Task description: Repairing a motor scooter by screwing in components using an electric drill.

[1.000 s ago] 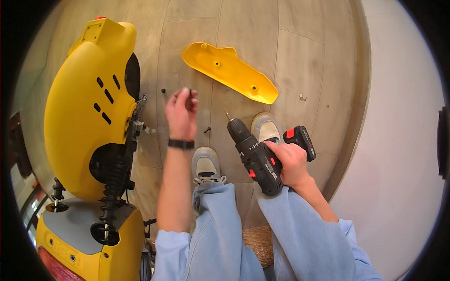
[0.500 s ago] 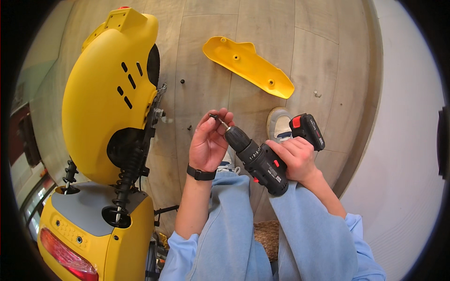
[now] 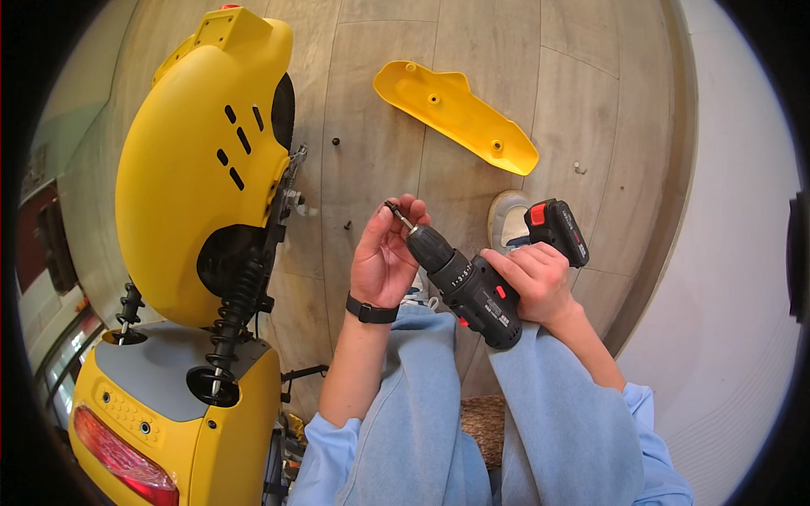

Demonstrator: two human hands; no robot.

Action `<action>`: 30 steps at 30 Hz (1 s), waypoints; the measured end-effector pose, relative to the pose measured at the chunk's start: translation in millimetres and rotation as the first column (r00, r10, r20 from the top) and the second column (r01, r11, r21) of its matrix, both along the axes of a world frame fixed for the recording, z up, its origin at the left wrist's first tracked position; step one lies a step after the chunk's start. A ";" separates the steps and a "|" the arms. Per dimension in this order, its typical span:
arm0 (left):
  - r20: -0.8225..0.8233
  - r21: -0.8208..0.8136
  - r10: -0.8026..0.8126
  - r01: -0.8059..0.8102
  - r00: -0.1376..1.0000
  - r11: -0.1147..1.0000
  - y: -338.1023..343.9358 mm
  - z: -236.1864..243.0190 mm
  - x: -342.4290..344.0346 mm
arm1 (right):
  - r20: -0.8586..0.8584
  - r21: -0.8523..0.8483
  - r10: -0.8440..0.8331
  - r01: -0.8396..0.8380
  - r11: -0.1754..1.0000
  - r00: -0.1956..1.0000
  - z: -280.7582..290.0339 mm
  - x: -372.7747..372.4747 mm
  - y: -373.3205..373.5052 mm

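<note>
My right hand (image 3: pixel 538 282) is wrapped round the grip of a black cordless drill (image 3: pixel 472 291) with red buttons, its battery pack jutting out beyond my knuckles. The chuck points up and left toward my left hand (image 3: pixel 388 253), which wears a black wristband. Between its thumb and fingertips sits a small black screw (image 3: pixel 392 207), and the drill's bit reaches up to it. Whether the bit is seated in the screw head is too small to make out. The drill's rear end rests at my right knee.
At left stands a yellow scooter body (image 3: pixel 186 194) with black springs (image 3: pixel 232 320) and a red tail light (image 3: pixel 122 455). Ahead on the wood floor lies a yellow plastic cover (image 3: pixel 456 118). Small screws (image 3: pixel 336 142) lie scattered nearby. A white wall (image 3: pixel 742 253) runs along the right.
The screw in my left fingertips now lines up with the drill bit, where before it lay across its tip. The whole view has shifted slightly.
</note>
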State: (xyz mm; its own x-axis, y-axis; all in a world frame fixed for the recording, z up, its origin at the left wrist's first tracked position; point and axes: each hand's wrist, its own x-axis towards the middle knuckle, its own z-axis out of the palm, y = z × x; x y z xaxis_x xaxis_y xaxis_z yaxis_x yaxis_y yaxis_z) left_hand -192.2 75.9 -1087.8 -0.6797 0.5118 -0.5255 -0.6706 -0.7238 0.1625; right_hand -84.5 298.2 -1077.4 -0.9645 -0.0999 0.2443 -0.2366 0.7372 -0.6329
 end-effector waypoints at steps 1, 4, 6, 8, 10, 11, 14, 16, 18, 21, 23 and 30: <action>-0.001 0.015 0.006 -0.006 1.000 1.000 -0.7 0.0 0.2 | -0.010 -0.001 0.008 -0.008 1.000 1.000 0.1 -0.3 -0.2; -0.016 -0.003 -0.011 0.011 1.000 1.000 -2.6 0.5 -0.1 | -0.006 0.015 0.008 -0.008 1.000 1.000 0.4 -0.7 -1.0; -0.051 -0.054 -0.027 0.024 0.998 0.998 -3.8 1.0 -1.2 | -0.007 0.009 -0.003 0.003 1.000 1.000 0.9 -0.7 -1.8; -0.075 -0.105 -0.042 0.034 0.996 0.994 -5.6 2.1 -1.7 | -0.017 0.036 0.004 -0.004 0.999 1.000 1.8 -0.1 -2.5; -0.109 -0.203 -0.097 0.073 0.989 0.977 -7.3 3.8 -2.2 | -0.025 0.059 0.002 0.000 0.998 1.000 2.8 0.2 -2.6; -0.109 -0.203 -0.096 0.073 0.989 0.976 -8.1 5.0 -1.7 | -0.037 0.091 0.002 0.001 0.996 0.999 3.6 0.3 -2.7; -0.118 -0.270 -0.104 0.069 0.988 0.960 -11.7 9.2 0.9 | -0.051 0.134 0.018 -0.011 0.991 0.999 5.3 -0.6 -3.5; -0.146 -0.335 -0.136 0.081 0.980 0.939 -16.0 12.5 2.1 | -0.057 0.151 0.027 -0.019 0.988 0.998 7.0 -1.5 -5.1; -0.140 -0.342 -0.120 0.066 0.983 0.938 -20.5 15.6 5.4 | -0.081 0.183 0.039 -0.024 0.983 0.996 9.1 -2.3 -7.2; -0.106 -0.335 -0.070 0.030 0.992 0.942 -28.2 17.5 12.0 | -0.108 0.231 0.081 -0.054 0.972 0.991 11.4 -3.5 -9.3; -0.075 -0.320 -0.039 0.013 0.996 0.947 -33.3 16.6 16.4 | -0.105 0.240 0.096 -0.069 0.968 0.990 13.2 -3.4 -10.5; 0.089 -0.110 0.091 -0.081 0.992 0.991 -46.8 9.0 31.0 | -0.103 0.348 0.151 -0.106 0.931 0.983 18.8 0.9 -19.1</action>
